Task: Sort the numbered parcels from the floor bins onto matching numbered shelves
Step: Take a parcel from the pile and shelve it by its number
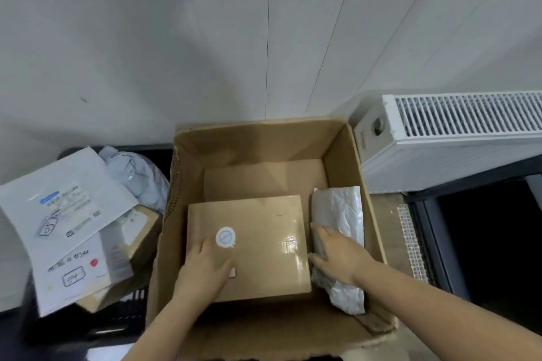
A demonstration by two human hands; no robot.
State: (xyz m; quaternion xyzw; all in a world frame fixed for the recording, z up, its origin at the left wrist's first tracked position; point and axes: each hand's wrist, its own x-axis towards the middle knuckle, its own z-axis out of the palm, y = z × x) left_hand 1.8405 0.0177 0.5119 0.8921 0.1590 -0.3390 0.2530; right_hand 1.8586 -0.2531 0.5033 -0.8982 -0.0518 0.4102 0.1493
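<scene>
Down in the cardboard bin (340, 155) — left hand (205, 267) flat on brown parcel (264, 231), right hand (337, 255) spread at its edge.

Both bare forearms reach forward and down from the bottom edge of the view, converging slightly. The left hand (205, 265) lies palm down with its fingers extended and close together, pointing away from the body, the wrist straight in line with the forearm. The right hand (337, 255) sits a little farther forward and well apart from the left, turned more onto its edge; its fingers (318, 230) are stretched out and spread, pointing forward and to the left, and the thumb reaches out to the left below them. Neither hand is curled.
</scene>
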